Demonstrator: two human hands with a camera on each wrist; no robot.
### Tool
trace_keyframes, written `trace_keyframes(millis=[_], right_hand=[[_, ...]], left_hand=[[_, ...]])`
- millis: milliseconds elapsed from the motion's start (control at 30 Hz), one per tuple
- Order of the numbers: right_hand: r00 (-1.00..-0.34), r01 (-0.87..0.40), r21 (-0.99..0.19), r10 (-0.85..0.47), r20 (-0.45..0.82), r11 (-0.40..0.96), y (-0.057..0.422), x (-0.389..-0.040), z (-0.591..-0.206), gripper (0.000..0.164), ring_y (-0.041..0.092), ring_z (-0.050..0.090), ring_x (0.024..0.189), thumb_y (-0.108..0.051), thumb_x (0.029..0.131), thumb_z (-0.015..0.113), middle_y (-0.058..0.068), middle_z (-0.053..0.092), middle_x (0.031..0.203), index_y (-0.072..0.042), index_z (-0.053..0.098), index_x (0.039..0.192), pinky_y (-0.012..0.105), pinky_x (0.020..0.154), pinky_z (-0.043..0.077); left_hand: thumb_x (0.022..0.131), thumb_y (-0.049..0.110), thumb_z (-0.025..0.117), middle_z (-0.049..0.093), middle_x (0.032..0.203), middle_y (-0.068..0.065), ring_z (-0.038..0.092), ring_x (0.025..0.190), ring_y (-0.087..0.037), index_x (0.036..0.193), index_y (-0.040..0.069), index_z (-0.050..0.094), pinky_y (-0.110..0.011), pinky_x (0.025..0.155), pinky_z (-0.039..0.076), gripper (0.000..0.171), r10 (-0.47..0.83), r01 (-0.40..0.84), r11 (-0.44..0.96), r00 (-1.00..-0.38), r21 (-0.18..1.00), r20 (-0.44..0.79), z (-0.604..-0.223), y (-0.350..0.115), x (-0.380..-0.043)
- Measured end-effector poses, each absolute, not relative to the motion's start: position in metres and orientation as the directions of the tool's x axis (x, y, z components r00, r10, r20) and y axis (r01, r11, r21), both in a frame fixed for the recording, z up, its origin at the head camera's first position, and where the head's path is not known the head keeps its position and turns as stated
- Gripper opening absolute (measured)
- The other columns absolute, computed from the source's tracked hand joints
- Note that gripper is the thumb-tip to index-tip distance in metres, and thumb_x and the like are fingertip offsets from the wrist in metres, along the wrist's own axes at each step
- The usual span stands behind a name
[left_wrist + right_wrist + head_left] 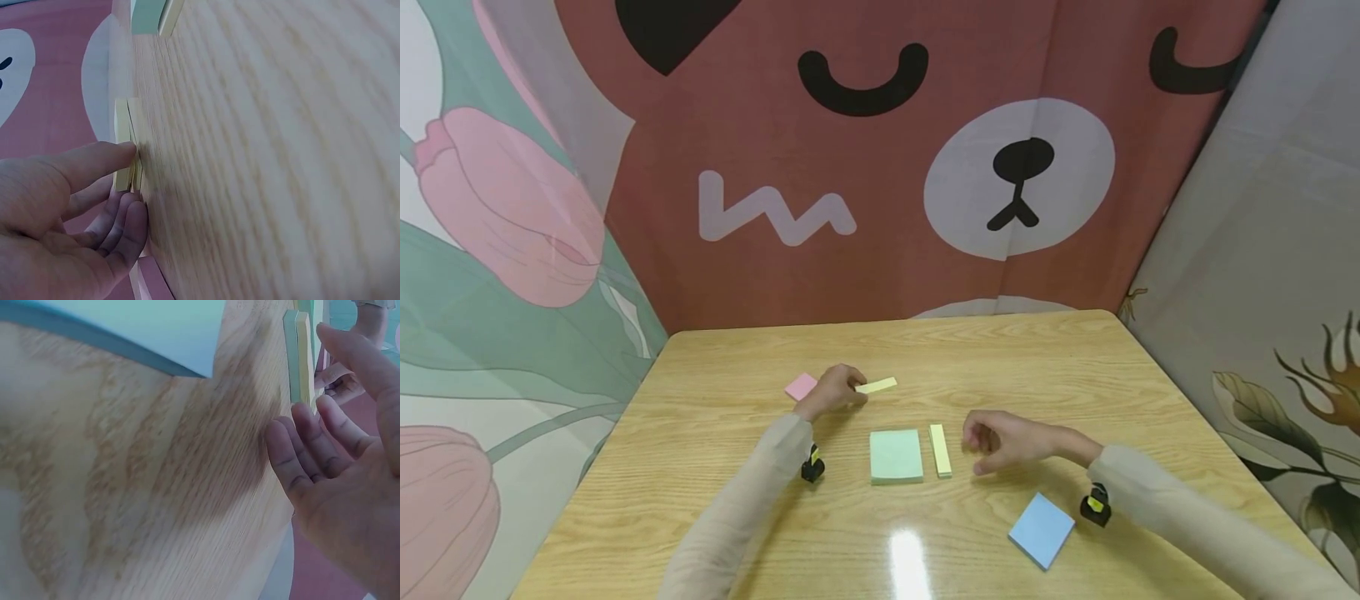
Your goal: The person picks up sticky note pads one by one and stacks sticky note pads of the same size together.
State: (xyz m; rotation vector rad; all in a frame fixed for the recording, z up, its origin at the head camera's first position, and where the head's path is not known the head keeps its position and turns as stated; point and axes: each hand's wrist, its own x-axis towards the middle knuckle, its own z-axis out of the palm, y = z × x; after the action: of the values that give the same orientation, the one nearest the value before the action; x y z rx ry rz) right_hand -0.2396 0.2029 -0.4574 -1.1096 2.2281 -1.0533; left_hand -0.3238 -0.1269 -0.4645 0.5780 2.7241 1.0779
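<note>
My left hand (835, 390) pinches a narrow yellow sticky note pad (877, 386) near the far side of the table. The left wrist view shows the thumb against this yellow pad (122, 125), its sheets slightly spread. A pink sticky note pad (801, 386) lies just left of that hand, partly covered by it. Loosely curved, the fingers of my right hand (1011, 440) hold nothing. Close to its left lies another narrow yellow pad (940, 451), beside a square green sticky note pad (896, 457). Nearer the front, below the right hand, a blue pad (1042, 531) sits at an angle.
The wooden table (737, 358) meets a bear-printed cloth (737, 283) at its back edge. Patterned cloths hang at left and right. Each wrist carries a small black camera, such as the right wrist camera (1095, 507).
</note>
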Motion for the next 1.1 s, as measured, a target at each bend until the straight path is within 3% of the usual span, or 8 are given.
trace_keyframes(millis=[267, 567, 800, 1100], right_hand=[[-0.623, -0.509, -0.745, -0.782, -0.027, 0.431, 0.194, -0.237, -0.451, 0.051, 0.034, 0.044, 0.082, -0.023, 0.073, 0.073, 0.021, 0.045, 0.096, -0.003, 0.044, 0.110, 0.038, 0.066, 0.042], [-0.635, -0.563, -0.665, -0.772, -0.033, 0.491, 0.187, -0.238, -0.455, 0.083, 0.029, 0.037, 0.106, -0.039, 0.071, 0.072, 0.013, 0.036, 0.121, -0.006, 0.029, 0.134, 0.046, 0.082, 0.038], [-0.636, -0.580, -0.624, -0.770, -0.055, 0.524, 0.178, -0.237, -0.456, 0.090, 0.027, 0.034, 0.111, -0.043, 0.070, 0.071, 0.011, 0.032, 0.125, -0.004, 0.025, 0.136, 0.044, 0.085, 0.037], [-0.653, -0.594, -0.564, -0.753, -0.079, 0.574, 0.172, -0.237, -0.461, 0.098, 0.023, 0.031, 0.110, -0.049, 0.065, 0.072, 0.008, 0.031, 0.124, -0.004, 0.023, 0.137, 0.043, 0.087, 0.036]], left_hand=[[0.074, 0.004, 0.070, 0.061, 0.078, -0.011, 0.053, 0.060, -0.015, 0.097, -0.002, 0.065, -0.024, 0.049, 0.044, 0.024, 0.400, 0.274, 0.665, -0.916, 0.695, -0.021, -0.464, -0.126, -0.325], [0.075, 0.002, 0.069, 0.061, 0.076, -0.012, 0.048, 0.053, -0.012, 0.092, -0.002, 0.066, -0.023, 0.046, 0.042, 0.018, 0.386, 0.264, 0.679, -0.922, 0.685, -0.027, -0.459, -0.124, -0.322], [0.075, 0.001, 0.067, 0.061, 0.078, -0.013, 0.047, 0.053, -0.013, 0.091, -0.001, 0.066, -0.024, 0.045, 0.041, 0.016, 0.356, 0.239, 0.671, -0.934, 0.702, -0.023, -0.459, -0.123, -0.321], [0.077, 0.002, 0.066, 0.061, 0.079, -0.012, 0.053, 0.061, -0.024, 0.093, -0.002, 0.066, -0.025, 0.047, 0.042, 0.017, 0.354, 0.233, 0.640, -0.935, 0.732, -0.011, -0.458, -0.126, -0.320]])
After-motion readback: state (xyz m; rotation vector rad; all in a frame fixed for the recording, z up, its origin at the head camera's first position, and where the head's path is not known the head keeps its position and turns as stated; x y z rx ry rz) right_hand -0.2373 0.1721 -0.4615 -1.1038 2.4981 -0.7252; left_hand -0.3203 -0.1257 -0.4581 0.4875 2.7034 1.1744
